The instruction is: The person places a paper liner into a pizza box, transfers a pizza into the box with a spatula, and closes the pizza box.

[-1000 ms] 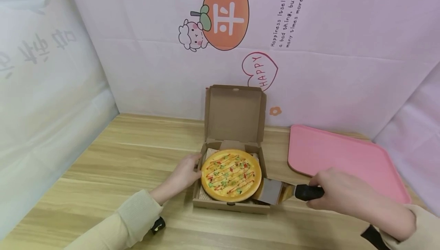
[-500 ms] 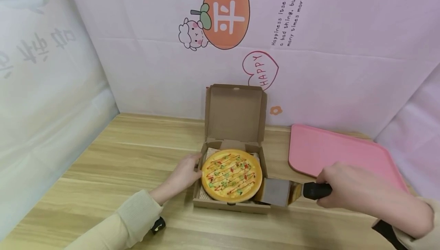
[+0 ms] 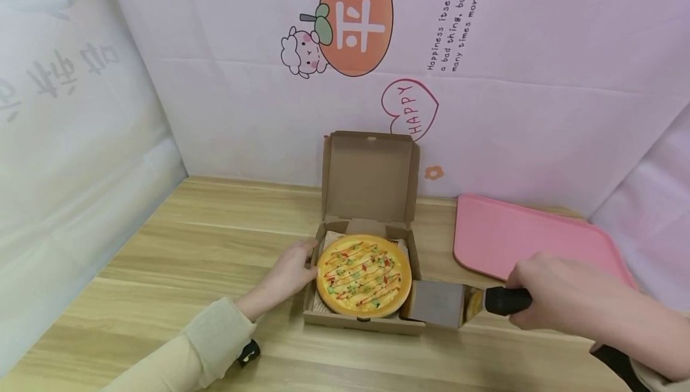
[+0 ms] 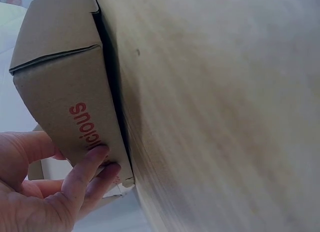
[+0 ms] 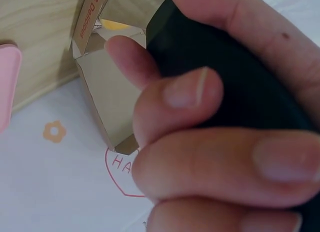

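Note:
A round pizza (image 3: pixel 363 275) with red sauce stripes lies flat in an open cardboard pizza box (image 3: pixel 369 182). The box's lid stands up at the back. My left hand (image 3: pixel 288 269) holds the box's left wall. In the left wrist view, fingers (image 4: pixel 97 164) press the printed outer side, and the thumb reaches over the rim. My right hand (image 3: pixel 560 293) grips the black handle of a spatula (image 3: pixel 438 303). Its wide metal blade lies across the box's right wall, with the tip beside the pizza's right edge. Whether the tip touches the pizza, I cannot tell.
A pink tray (image 3: pixel 533 236) lies at the right rear of the wooden table (image 3: pixel 215 236), partly behind my right hand. Pale printed cloth (image 3: pixel 242 110) hangs close behind the box and along both sides.
My right hand has drawn the spatula to the right, so more of its blade shows outside the box. The left hand, box and pizza have stayed nearly in place.

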The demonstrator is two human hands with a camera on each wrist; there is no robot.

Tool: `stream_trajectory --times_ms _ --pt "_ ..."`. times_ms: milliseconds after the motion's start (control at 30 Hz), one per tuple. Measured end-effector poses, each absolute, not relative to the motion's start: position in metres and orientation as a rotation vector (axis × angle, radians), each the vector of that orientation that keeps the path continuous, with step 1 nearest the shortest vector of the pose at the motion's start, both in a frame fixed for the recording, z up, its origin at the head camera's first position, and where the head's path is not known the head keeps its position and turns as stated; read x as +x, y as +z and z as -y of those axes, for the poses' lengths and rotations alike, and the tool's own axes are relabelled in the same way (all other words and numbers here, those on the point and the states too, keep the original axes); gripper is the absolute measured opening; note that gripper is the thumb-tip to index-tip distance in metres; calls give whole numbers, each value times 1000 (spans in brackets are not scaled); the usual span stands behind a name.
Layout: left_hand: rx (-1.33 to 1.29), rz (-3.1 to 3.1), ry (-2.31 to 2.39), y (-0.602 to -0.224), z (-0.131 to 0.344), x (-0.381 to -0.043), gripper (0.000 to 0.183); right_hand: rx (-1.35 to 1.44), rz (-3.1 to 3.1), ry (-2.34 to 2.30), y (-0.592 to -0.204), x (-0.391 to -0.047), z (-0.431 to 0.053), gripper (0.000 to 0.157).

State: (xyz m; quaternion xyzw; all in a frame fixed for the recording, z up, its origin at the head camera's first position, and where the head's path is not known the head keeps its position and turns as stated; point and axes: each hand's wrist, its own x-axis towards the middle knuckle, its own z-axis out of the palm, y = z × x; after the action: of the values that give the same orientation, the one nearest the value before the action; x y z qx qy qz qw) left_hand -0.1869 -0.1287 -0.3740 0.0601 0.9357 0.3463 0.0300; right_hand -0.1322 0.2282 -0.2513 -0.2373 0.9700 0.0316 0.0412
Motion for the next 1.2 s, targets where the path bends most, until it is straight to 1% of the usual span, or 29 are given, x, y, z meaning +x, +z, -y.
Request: stream_trajectory --times_ms 433,667,833,1100,1200 --pt "187 -2887 1070 -375 129 -187 56 -748 -2971 106 -248 -130 -236 28" --pt "203 -2891 1067 -375 129 -186 55 -904 -2957 -27 -258 -131 -250 29" --pt "222 -2902 1057 -375 129 -187 55 -945 -2938 -159 -268 -132 -261 27" --pt "231 -2902 1066 -375 130 -186 55 -838 -2954 -284 -287 -136 -266 17" --pt "229 -2899 1069 -375 130 -186 55 -793 -2996 -282 -295 -138 -266 21"
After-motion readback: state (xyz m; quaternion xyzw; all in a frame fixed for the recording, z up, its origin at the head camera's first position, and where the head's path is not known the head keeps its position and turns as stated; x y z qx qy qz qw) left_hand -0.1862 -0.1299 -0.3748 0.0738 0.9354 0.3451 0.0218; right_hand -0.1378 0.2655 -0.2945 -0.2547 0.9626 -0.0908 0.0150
